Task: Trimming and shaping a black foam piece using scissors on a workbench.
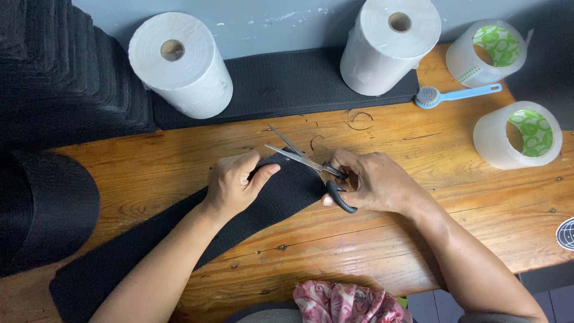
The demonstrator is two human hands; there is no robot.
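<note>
at the far left a stack of black fabric pieces (66, 72) rises against the wall, with a dark roll (42, 209) lying below it at the table's edge. next comes a white paper roll (182, 66) on its side, resting on a flat black pad (281, 81). your left hand (236, 182) presses down on the black fabric strip (179, 239), fingers curled over its upper edge and thumb stretched toward the cut end; the strip runs diagonally across the wooden table (418, 209) from the lower left up to the middle. just right of that, your right hand (373, 182) is closed through the black handles of the scissors (308, 161), whose blades stand spread apart at the strip's end, pointing up and left. a few thread scraps (359, 119) lie above. further right stand a second white roll (391, 45), a blue brush (457, 96) and two clear tape rolls (517, 134). pink patterned cloth (350, 302) shows at the bottom edge.
</note>
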